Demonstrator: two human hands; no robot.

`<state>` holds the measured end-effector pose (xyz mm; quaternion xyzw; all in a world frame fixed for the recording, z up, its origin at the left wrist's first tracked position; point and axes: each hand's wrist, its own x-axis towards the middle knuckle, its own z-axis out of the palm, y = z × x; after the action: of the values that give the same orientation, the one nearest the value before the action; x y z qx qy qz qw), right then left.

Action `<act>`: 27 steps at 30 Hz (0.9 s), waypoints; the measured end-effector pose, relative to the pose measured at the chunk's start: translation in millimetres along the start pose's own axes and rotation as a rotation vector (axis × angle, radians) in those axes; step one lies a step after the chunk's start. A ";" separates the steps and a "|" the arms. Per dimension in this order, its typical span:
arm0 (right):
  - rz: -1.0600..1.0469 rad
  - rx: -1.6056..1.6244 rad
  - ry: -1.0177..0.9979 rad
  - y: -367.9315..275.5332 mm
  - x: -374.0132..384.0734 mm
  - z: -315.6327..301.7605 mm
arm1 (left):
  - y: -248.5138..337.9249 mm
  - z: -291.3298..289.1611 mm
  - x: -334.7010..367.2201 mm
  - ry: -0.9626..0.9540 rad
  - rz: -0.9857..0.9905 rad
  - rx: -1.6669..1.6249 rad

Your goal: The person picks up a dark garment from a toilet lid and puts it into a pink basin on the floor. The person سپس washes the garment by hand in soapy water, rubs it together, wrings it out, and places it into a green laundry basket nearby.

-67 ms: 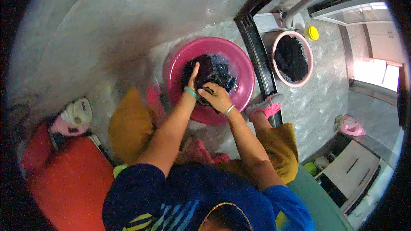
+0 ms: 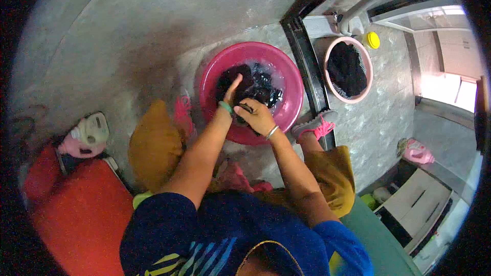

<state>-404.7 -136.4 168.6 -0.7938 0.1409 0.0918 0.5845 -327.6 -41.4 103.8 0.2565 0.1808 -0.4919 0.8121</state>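
A pink plastic basin (image 2: 295, 84) stands on the floor before me, with dark wet cloth (image 2: 263, 89) bunched in some water and a little foam. My left hand (image 2: 232, 91), a green bangle at its wrist, is at the cloth on the left. Its thumb points up while the cloth hides most of its other fingers. Closed on a fold of the same dark cloth, my right hand (image 2: 260, 117) works close to the left wrist. A silver bangle circles the right wrist. Both hands are over the basin's near half.
Beyond a black door track (image 2: 309, 66) stands a pale pink tub (image 2: 370, 71) of dark clothes, beside a yellow-lidded container (image 2: 372, 40). Detergent bottles (image 2: 92, 135) stand near a red surface (image 2: 87, 214) at left. Another pink bottle (image 2: 417, 152) is at right, by a cabinet (image 2: 417, 202).
The view has shifted slightly. Both hands keep nearly the same place at the dark cloth; the right hand still pinches it.
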 end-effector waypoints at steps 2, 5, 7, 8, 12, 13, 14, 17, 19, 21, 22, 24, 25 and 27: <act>-0.035 -0.019 -0.010 -26.8 -17.0 5.4 | -18.8 -23.2 -21.1 -0.054 0.649 0.780; -0.039 -0.024 0.124 -27.6 -17.4 34.5 | -38.3 -103.2 -0.4 -0.150 0.162 -0.215; 0.139 -0.040 0.400 20.9 -10.6 8.1 | -53.2 -12.4 -11.9 0.358 0.037 -0.123; 0.139 -0.042 0.470 28.1 -4.9 6.0 | -44.6 -2.3 -18.9 0.324 0.086 0.012; 0.193 -0.470 0.112 96.3 -13.1 -41.0 | -34.2 67.5 -55.4 0.450 0.282 0.986; 0.154 -0.402 -0.091 102.7 -12.8 -53.2 | -30.0 71.7 -60.8 0.429 0.366 1.035; 0.136 -0.377 -0.206 95.1 -10.1 -59.9 | -29.9 68.4 -61.6 0.414 0.435 1.076; 0.224 0.320 -0.240 14.9 -7.6 -76.2 | -23.6 41.1 -43.0 0.453 0.320 1.448; 0.219 0.289 -0.232 8.6 2.0 -67.3 | -44.4 59.5 -41.2 0.347 0.399 1.563; 0.227 0.191 -0.162 52.3 24.2 -66.6 | -69.3 69.6 -34.1 0.250 0.381 1.619; 0.300 0.145 -0.164 68.1 33.2 -65.8 | -82.7 61.9 -30.0 0.261 0.366 1.623; 0.215 -0.075 0.030 133.3 52.4 -69.4 | -107.5 40.2 -7.6 0.152 0.452 1.415; 0.220 -0.082 0.003 146.8 61.2 -62.9 | -114.9 19.0 5.6 0.201 0.476 1.335; 0.140 -0.319 0.250 162.2 75.3 -43.1 | -122.4 -33.5 31.7 0.379 0.450 1.056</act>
<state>-388.1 -231.2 11.8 -0.8699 0.2505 0.0541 0.4215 -423.8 -90.9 30.3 0.7402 -0.0048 -0.2771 0.6126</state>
